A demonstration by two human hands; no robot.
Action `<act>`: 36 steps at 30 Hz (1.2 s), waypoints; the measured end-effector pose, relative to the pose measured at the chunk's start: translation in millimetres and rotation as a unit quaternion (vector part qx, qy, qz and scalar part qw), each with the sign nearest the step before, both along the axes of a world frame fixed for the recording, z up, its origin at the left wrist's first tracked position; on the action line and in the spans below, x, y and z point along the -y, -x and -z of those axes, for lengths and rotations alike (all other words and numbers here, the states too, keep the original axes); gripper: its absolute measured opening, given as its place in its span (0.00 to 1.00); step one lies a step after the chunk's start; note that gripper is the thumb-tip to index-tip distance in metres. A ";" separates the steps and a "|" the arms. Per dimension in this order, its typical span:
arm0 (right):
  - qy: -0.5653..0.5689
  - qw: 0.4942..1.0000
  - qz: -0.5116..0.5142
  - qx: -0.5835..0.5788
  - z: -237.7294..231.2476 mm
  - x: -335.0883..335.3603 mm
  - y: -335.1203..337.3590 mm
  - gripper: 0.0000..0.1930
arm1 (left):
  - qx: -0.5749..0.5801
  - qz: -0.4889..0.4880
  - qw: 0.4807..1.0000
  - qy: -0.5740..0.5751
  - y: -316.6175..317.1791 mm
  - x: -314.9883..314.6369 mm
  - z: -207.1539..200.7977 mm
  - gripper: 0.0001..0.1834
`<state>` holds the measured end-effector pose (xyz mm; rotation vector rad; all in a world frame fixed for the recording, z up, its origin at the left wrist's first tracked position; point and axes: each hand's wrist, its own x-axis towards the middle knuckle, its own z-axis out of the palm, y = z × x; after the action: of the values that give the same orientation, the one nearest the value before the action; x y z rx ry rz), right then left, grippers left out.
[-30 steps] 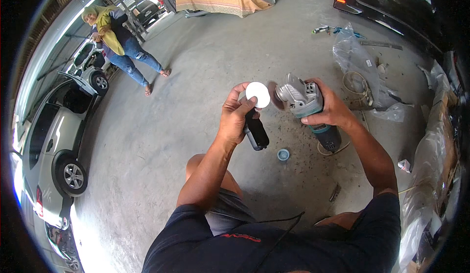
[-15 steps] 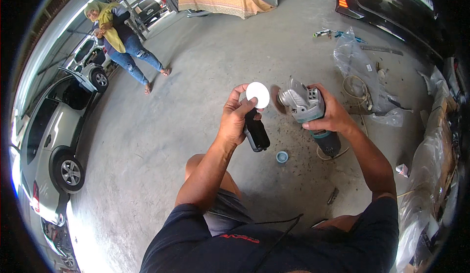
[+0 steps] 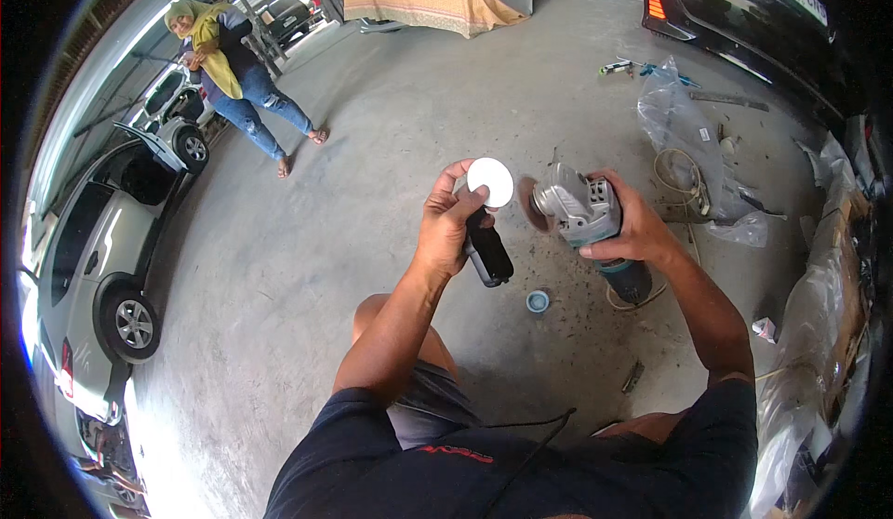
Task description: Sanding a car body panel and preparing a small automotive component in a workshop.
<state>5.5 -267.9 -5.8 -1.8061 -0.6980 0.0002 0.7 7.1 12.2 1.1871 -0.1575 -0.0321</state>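
My left hand (image 3: 450,212) is closed around a black, oblong handheld thing (image 3: 490,257). Its thumb lies over the lower edge of a flat white disc (image 3: 490,182) at the top; whether disc and black body are one piece, I cannot tell. To the right, an angle grinder (image 3: 586,210) with a silver head and teal body is gripped by my right hand (image 3: 637,221). The grinder's brown wheel (image 3: 533,205) faces the white disc, with a small gap between them. Both things are held up above the concrete floor (image 3: 372,147).
Below the hands, a small light-blue round cap (image 3: 538,301) lies among dark specks. A pale cord (image 3: 684,170) and clear plastic sheeting (image 3: 670,110) are on the right. Parked cars stand left (image 3: 112,240) and upper right (image 3: 744,17). A person (image 3: 237,73) stands at upper left.
The grinder in my right hand has shifted slightly right and down, widening the gap to the disc. My left hand keeps its hold almost unmoved. The view has shifted slightly.
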 end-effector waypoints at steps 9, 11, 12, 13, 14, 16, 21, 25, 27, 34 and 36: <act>-0.024 0.999 0.010 -0.022 -0.4 -2.9 1.5 0.46 | 0.020 0.003 0.999 -0.037 6.9 -0.6 7.2 0.19; -0.023 1.000 -0.005 -0.011 0.5 -1.9 0.6 0.45 | 0.018 0.008 0.999 -0.046 6.5 0.3 6.4 0.18; -0.023 1.000 -0.011 -0.013 1.5 -1.5 0.6 0.45 | 0.019 0.006 0.999 -0.046 6.1 0.7 6.1 0.18; -0.018 1.000 -0.009 -0.010 1.9 -0.9 0.2 0.45 | 0.015 0.003 0.999 -0.037 5.0 0.6 4.3 0.19; -0.014 1.000 -0.007 -0.008 2.8 -0.6 0.0 0.45 | 0.010 -0.001 1.000 -0.029 4.2 0.7 3.8 0.19; -0.008 1.000 -0.008 -0.009 3.6 -0.2 -0.5 0.45 | 0.006 0.003 1.000 -0.014 2.5 0.0 1.1 0.19; -0.007 1.000 -0.007 0.002 3.0 -2.2 -1.2 0.44 | -0.010 0.009 1.000 -0.002 2.6 -1.1 -0.3 0.20; -0.034 0.999 -0.003 -0.014 0.8 -4.6 -1.5 0.43 | -0.013 0.023 1.000 0.002 5.8 1.0 2.9 0.19; -0.041 0.999 -0.001 -0.010 0.3 -4.2 -1.5 0.43 | -0.013 0.026 1.000 0.003 6.6 2.6 4.3 0.19; -0.010 1.000 -0.017 -0.002 -1.4 1.6 -4.7 0.43 | -0.023 0.012 1.000 -0.006 0.6 4.8 0.5 0.14; -0.010 1.000 -0.020 0.002 -2.1 2.0 -6.4 0.43 | -0.034 0.008 0.999 0.003 -1.6 3.6 -2.4 0.13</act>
<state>11.9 -269.9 -3.7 -1.7734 -0.7342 0.0165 2.3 3.5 14.6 1.1776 -0.1068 -0.0871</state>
